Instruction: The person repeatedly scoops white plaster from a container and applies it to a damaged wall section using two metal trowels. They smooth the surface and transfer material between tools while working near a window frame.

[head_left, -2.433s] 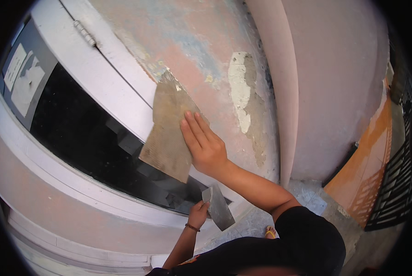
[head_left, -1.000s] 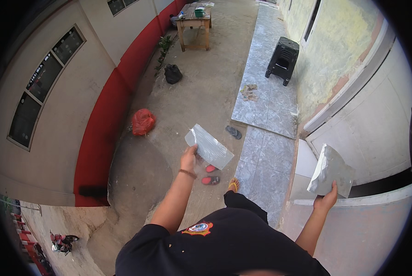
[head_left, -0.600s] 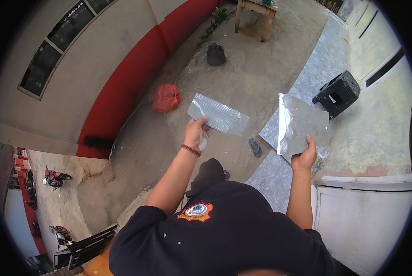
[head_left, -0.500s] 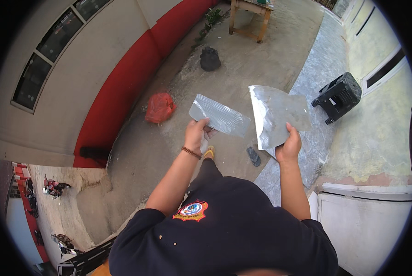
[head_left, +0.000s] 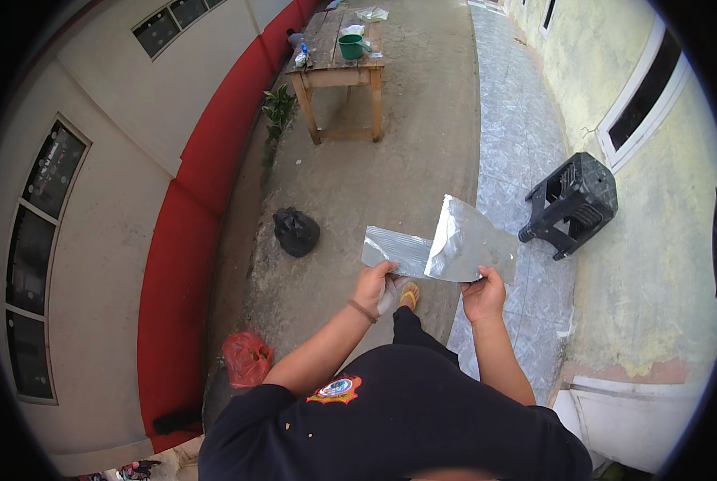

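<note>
My left hand (head_left: 373,290) pinches the lower edge of a small rectangular silver-grey sheet (head_left: 394,250) with fine ridges. Something white and crumpled (head_left: 388,297), perhaps cloth or paper, shows under the same hand's fingers. My right hand (head_left: 484,297) is closed on the lower edge of a larger silver-grey sheet (head_left: 475,240), with a curved edge and a bright white strip down its left side. Both sheets are held up in front of me at waist height. The right end of the small sheet meets or overlaps the larger one's left edge.
Ahead stands a wooden table (head_left: 334,78) carrying a green dipper (head_left: 350,46) and small items. A black bag (head_left: 296,232) and a red plastic bag (head_left: 247,358) lie at left, beside a red-based wall (head_left: 184,240). A black plastic stool (head_left: 571,204) stands on the tiled strip (head_left: 512,112) at right.
The two sheets have come together from a gap apart. My view has swung and moved forward, so the table appears nearer and the bags lower. Both hands keep their hold.
</note>
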Motion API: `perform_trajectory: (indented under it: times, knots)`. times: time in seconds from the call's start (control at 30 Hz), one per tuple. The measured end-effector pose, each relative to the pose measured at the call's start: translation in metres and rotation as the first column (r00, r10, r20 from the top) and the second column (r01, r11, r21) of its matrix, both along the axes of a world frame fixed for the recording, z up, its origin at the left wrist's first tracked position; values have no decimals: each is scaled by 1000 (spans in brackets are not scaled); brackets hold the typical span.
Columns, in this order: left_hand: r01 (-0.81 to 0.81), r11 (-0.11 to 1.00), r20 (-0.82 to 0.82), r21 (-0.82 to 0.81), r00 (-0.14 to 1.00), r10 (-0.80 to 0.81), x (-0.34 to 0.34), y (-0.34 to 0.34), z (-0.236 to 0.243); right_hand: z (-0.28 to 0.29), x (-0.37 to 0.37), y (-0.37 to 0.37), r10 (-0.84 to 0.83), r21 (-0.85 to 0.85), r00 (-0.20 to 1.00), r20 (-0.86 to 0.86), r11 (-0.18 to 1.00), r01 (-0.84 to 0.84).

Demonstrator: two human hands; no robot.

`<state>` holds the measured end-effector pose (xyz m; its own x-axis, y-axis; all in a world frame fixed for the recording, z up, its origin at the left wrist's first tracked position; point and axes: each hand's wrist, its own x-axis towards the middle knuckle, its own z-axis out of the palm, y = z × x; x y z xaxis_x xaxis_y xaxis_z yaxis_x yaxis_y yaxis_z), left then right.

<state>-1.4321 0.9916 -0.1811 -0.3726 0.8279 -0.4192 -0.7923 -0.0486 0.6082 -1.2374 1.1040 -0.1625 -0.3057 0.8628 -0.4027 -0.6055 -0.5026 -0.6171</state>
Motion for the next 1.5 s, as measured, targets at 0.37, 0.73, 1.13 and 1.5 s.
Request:
perform_trajectory:
  times: [0.37,0.73,1.13,1.5]
  knots:
    - [-211,956,162,204,970,180,-227,390,28,33,-292,376,-67,224,964,257,974,8]
    - [-52,954,274,296,961,-33,-406,763,43,55,-489,686,-265,415,927,266,899,138]
    - [-498,829,260,254,861,438,-596,1041,41,7,-610,1054,49,750,870,491,484,-451]
    - [-967,231,96,111,242,965,-722,1011,-17,-60,-844,1339,508,91,351,787,466,-880]
